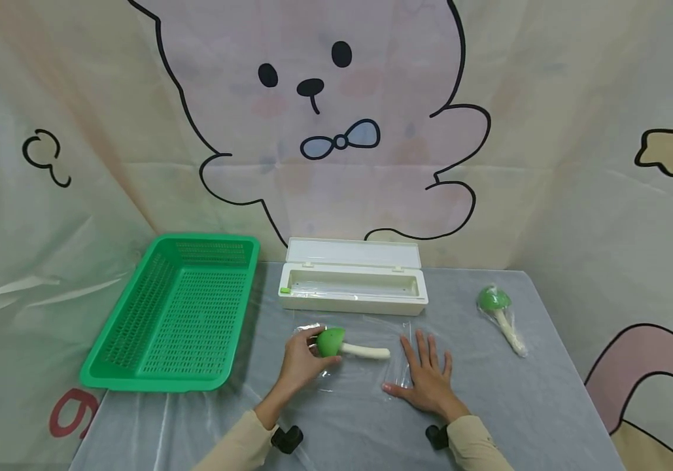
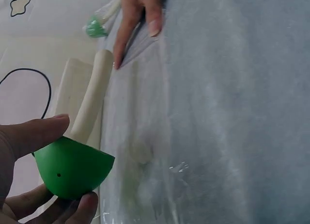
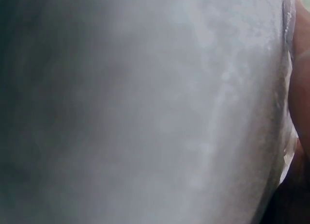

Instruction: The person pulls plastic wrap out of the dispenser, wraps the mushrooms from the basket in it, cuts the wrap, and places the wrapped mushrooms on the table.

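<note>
In the head view my left hand point(image 1: 303, 360) grips a mushroom point(image 1: 365, 352) by its green cap, its cream stem pointing right. The left wrist view shows the thumb on one side of the green cap point(image 2: 72, 168) and curled fingers on the other. Beneath the mushroom, a sheet of clear plastic film point(image 1: 350, 379) lies on the table. My right hand point(image 1: 429, 381) rests with fingers spread at the film's right edge. Only part of that right hand point(image 3: 301, 83) appears in the blurred right wrist view.
Behind the film stands a white cling film box point(image 1: 354, 305), lid raised, with a green slider at its left end. A green basket point(image 1: 248, 288) sits at the left. Another mushroom point(image 1: 495, 299), wrapped in film, lies toward the right edge of the grey-covered table point(image 1: 524, 412).
</note>
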Available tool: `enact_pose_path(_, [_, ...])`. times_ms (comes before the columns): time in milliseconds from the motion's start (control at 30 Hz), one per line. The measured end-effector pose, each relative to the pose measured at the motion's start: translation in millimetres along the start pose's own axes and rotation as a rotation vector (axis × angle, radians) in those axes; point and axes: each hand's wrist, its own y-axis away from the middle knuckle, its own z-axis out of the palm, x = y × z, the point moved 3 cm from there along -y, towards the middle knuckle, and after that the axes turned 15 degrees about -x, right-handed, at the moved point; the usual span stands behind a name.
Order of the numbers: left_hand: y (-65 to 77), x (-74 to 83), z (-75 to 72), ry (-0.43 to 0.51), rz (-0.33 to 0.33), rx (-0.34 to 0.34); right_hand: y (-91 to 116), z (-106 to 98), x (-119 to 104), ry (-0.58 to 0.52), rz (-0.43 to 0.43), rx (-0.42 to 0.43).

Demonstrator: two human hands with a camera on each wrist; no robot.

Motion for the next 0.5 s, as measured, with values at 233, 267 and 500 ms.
enact_pose_path(233, [5.8, -1.9, 9.3, -0.105, -0.046, 0.007, 6, -9, -9, -0.007, 0.018, -0.024])
enact_pose_path(267, [6.6, -1.7, 10.1, -0.122, -0.058, 0.012, 7, -11, -11, -0.009, 0.023, -0.027])
enact_pose_path(500, [8.1, -0.9, 13.9, -0.222, -0.107, 0.039, 10, -15, -17, 0.012, 0.049, -0.059])
